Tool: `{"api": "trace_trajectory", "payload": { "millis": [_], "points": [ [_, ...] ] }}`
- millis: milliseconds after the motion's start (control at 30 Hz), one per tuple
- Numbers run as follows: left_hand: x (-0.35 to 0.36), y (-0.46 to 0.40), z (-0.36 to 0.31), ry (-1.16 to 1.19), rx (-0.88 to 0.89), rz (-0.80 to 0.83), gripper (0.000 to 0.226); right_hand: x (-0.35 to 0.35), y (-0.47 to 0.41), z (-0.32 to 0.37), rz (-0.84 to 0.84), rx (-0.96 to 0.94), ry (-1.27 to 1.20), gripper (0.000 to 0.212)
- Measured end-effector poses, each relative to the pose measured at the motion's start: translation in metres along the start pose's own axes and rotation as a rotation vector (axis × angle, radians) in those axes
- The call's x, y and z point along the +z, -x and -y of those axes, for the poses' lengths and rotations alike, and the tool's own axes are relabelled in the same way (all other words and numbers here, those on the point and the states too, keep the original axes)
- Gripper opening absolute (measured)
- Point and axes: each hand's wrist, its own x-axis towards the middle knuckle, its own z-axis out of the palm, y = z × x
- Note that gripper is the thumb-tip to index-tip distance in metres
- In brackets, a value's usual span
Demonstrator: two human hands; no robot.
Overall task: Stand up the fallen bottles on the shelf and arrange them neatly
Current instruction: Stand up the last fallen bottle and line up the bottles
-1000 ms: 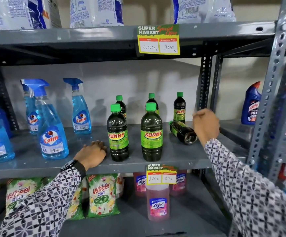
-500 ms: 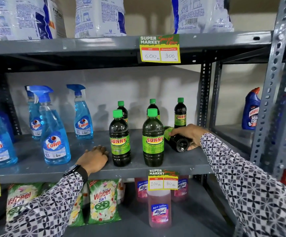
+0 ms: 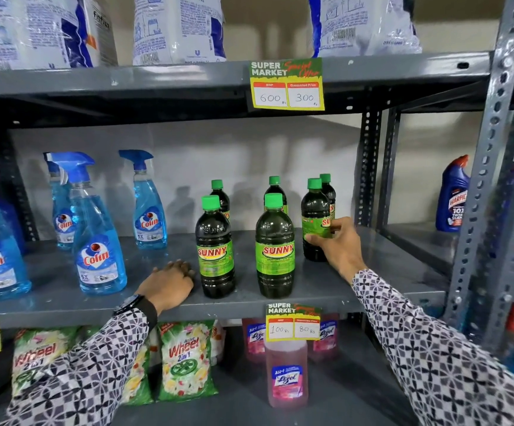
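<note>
two hands (image 3: 169, 284) work mid-frame: the left lies flat and empty on the shelf (image 3: 65, 305), likely bracing; the right hand (image 3: 340, 247) clasps an upright green bottle (image 3: 314, 219) right of centre, probably aligning it before the back row.

grey metal shelving (image 3: 157, 84), pale wall (image 3: 188, 155)

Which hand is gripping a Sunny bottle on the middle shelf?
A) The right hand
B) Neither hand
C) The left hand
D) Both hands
A: the right hand wraps the upright Sunny bottle, while the left hand rests flat on the shelf.
</note>
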Motion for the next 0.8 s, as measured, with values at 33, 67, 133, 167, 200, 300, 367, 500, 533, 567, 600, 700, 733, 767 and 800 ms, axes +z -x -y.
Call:
{"api": "trace_trajectory", "payload": {
  "millis": [33,67,133,167,200,300,367,500,533,567,600,700,733,767,800],
  "points": [
    [0.0,0.0,0.0,-0.007,0.0,0.004,0.051,0.0,-0.001,-0.002,0.016,0.009,-0.009,0.061],
    [-0.001,0.0,-0.001,-0.01,-0.002,0.007,0.05,0.0,-0.003,-0.004,0.027,0.022,-0.023,0.062],
    [-0.001,0.002,-0.002,-0.001,-0.007,0.006,0.049,0.001,-0.007,-0.007,0.036,0.042,-0.05,0.065],
    [-0.001,0.002,-0.002,0.008,-0.011,0.0,0.048,0.001,-0.009,-0.01,0.043,0.045,-0.064,0.069],
    [-0.001,0.002,-0.003,0.013,-0.014,-0.008,0.046,0.002,-0.01,-0.014,0.057,0.042,-0.086,0.072],
    [-0.002,0.002,-0.003,-0.004,-0.01,-0.002,0.047,0.002,-0.01,-0.018,0.129,0.017,-0.184,0.073],
    [0.0,0.002,-0.001,-0.036,0.002,0.011,0.049,0.003,-0.012,-0.019,0.171,-0.022,-0.196,0.058],
    [0.0,0.002,0.0,-0.006,0.003,-0.002,0.048,0.003,-0.009,-0.016,0.194,-0.036,-0.104,0.048],
    [0.0,0.002,-0.001,0.004,0.002,-0.003,0.048,0.003,-0.007,-0.015,0.186,-0.045,-0.079,0.048],
    [0.0,0.002,-0.001,0.01,-0.001,-0.002,0.048,0.003,-0.006,-0.012,0.173,-0.066,-0.038,0.052],
    [0.0,0.002,0.0,0.011,-0.002,-0.001,0.048,0.004,-0.004,-0.01,0.156,-0.088,0.002,0.057],
    [-0.001,0.003,-0.001,0.002,-0.001,0.004,0.049,0.002,-0.003,-0.006,0.138,-0.099,0.012,0.057],
    [-0.001,0.003,-0.001,-0.002,0.001,0.006,0.05,0.002,-0.002,-0.007,0.15,-0.084,-0.004,0.054],
    [-0.001,0.003,-0.001,-0.002,0.001,0.007,0.049,0.002,-0.002,-0.008,0.159,-0.069,-0.011,0.053],
    [-0.002,0.004,-0.002,0.0,-0.001,0.006,0.049,0.002,-0.002,-0.009,0.156,-0.062,-0.004,0.055]
  ]
}}
